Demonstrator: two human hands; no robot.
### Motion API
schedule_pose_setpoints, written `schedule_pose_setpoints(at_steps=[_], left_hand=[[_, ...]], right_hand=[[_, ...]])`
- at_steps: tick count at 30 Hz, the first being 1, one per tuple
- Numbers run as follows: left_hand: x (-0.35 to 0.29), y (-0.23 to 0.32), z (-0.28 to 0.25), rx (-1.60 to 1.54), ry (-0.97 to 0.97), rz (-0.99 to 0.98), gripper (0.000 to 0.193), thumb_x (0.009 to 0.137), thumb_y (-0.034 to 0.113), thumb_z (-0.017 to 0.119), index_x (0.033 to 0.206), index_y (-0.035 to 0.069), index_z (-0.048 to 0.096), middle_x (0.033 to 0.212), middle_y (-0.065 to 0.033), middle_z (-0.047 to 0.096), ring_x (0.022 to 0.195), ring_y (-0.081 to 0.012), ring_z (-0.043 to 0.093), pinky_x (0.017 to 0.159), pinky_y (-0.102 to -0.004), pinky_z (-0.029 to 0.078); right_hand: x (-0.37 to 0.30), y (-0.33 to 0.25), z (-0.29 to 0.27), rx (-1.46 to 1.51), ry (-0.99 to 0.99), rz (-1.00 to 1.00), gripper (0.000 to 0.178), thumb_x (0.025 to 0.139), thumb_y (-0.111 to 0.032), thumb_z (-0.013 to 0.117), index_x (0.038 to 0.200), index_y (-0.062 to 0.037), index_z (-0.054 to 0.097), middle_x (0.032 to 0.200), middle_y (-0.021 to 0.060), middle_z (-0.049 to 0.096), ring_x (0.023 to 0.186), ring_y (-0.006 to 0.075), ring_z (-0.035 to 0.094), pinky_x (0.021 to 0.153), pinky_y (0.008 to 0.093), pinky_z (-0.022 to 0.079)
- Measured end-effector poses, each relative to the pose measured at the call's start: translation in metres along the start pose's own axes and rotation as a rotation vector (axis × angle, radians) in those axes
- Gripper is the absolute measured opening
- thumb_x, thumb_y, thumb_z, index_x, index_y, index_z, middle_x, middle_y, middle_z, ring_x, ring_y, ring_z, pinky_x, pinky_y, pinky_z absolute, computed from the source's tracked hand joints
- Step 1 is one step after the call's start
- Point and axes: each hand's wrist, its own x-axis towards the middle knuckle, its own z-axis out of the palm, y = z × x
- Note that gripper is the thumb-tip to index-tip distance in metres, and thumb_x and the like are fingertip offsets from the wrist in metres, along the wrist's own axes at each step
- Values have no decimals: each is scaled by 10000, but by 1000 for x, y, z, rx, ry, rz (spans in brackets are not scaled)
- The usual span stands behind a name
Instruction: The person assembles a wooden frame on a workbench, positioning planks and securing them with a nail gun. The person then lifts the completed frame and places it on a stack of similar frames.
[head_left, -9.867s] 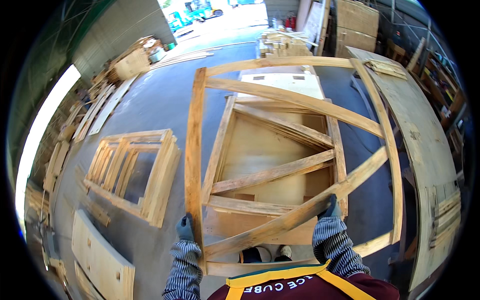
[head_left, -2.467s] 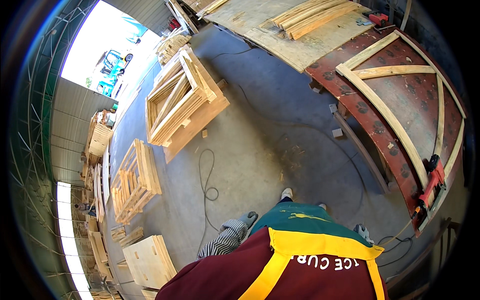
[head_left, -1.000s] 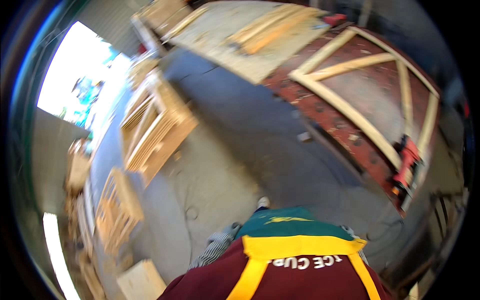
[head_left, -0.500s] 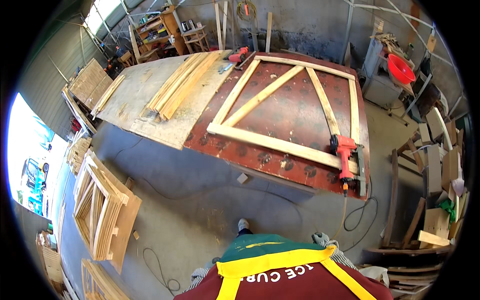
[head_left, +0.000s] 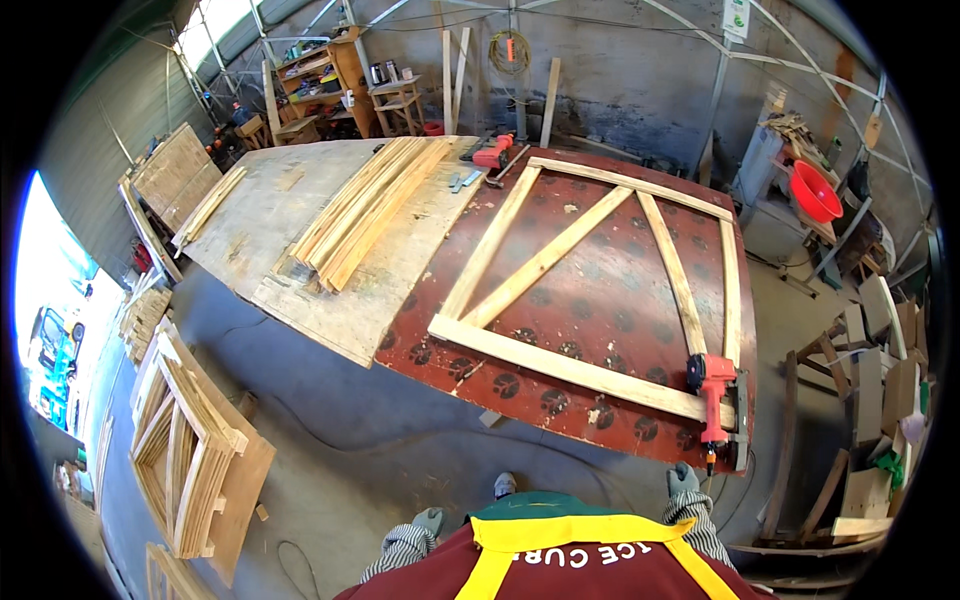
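On the red-brown board (head_left: 620, 300) lies a wooden frame (head_left: 580, 372) of pale slats with two slanted braces. A red and black nail gun (head_left: 714, 385) rests on the frame's near right corner, its air hose fitting pointing at me. My right hand (head_left: 683, 478), in a grey glove, is just off the board's near edge beside that fitting, fingers forward and nothing visible in them. My left hand (head_left: 430, 519), also gloved, hangs low at my left side over the floor. Its fingers are too small and partly hidden to read.
A second red nail gun (head_left: 494, 152) lies at the far edge near a pile of slats (head_left: 370, 205) on a plywood sheet (head_left: 330, 325). Finished-looking frames (head_left: 190, 450) are stacked at left. Scrap wood (head_left: 860, 400) crowds the right. Hoses (head_left: 380, 440) cross the floor.
The table sits lower in view and nearer to me. My right hand has come forward toward the nail gun's hose end; my left hand shows more. The nail gun and frame stay together.
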Motion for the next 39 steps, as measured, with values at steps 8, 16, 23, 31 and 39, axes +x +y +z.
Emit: schedule_pose_setpoints(at_steps=[8, 16, 23, 31, 39], left_hand=[[19, 23, -22, -430, 124, -169, 461, 937, 428, 428, 1263, 141, 583, 1293, -124, 575, 1203, -316, 530, 1001, -380, 420], [27, 6, -6, -236, 18, -37, 454, 934, 428, 429, 1257, 151, 586, 1289, -128, 576, 1201, -326, 528, 1000, -386, 422], [23, -63, -18, -337, 3, -250, 474, 918, 456, 445, 1207, 115, 605, 1195, -175, 621, 1139, -362, 565, 936, -411, 458], [26, -250, -67, -627, 258, -646, 500, 916, 466, 450, 1174, 69, 611, 1157, -209, 629, 1117, -372, 579, 912, -426, 463], [89, -317, -276, -1097, 534, -828, 426, 952, 411, 477, 1074, 31, 627, 952, -144, 688, 901, -268, 642, 798, -375, 486]], right_hand=[[22, -3, 80, -15, -125, -118, 399, 814, -261, 671, 1144, -47, 600, 1018, 149, 683, 976, 285, 657, 854, 343, 497], [49, -130, 129, -52, -329, -300, 418, 827, -254, 662, 1183, -50, 583, 997, 135, 692, 925, 252, 672, 828, 349, 512], [51, -245, 176, -132, -358, -285, 426, 855, -178, 644, 1239, -23, 545, 950, 127, 684, 873, 211, 657, 804, 315, 509], [-31, -342, 337, -228, -477, -405, 459, 828, -222, 672, 1229, -21, 571, 1107, 151, 676, 1012, 252, 655, 870, 324, 500], [-76, -416, 400, -266, -569, -361, 530, 817, -269, 681, 1270, -36, 534, 1119, 146, 665, 1024, 240, 650, 897, 327, 502]])
